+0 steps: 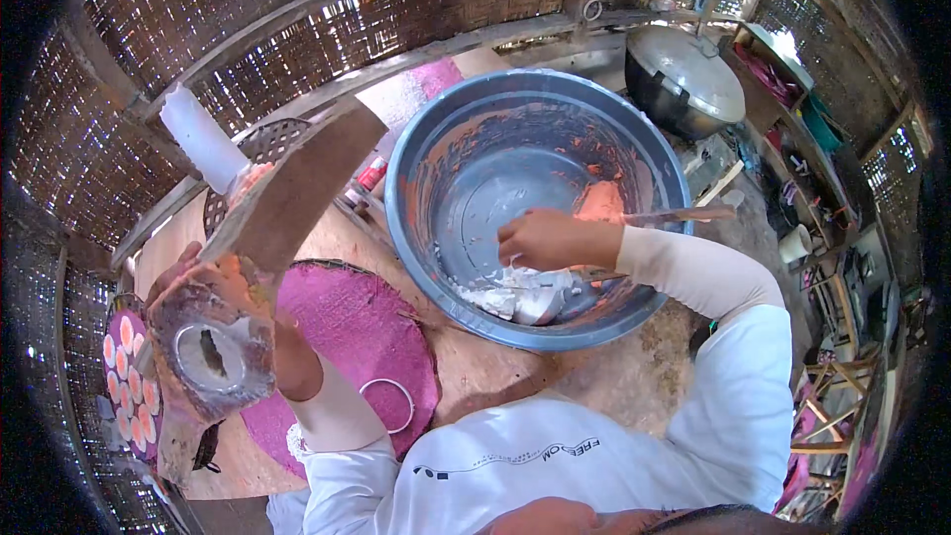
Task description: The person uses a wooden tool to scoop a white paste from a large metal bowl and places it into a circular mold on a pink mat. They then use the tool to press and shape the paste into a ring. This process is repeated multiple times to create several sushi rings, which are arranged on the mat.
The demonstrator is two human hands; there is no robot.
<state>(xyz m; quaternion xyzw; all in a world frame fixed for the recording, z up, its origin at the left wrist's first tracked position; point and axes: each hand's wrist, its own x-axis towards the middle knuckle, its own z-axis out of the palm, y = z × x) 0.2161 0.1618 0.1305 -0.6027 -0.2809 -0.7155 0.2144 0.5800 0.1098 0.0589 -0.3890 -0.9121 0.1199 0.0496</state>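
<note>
My left hand [295,361] is closed round a wooden tool [297,188] made of a long flat board and a block with a round opening; the tool covers most of the hand. Inside a large blue-grey basin [410,248], my right hand [560,239] has its fingers curled above white dough [497,301]. What those fingers grip, if anything, is hidden. Orange dough [601,202] lies behind the hand, with smears of it over the basin wall. A wooden stick [684,214] rests across the basin's right rim.
A round pink mat [342,337] with a white ring [386,405] lies left of the basin. Further left, a tray holds several pink-and-white discs [124,388]. A lidded pot [684,79] stands back right, near cluttered shelves [792,139]. Woven walls enclose the table.
</note>
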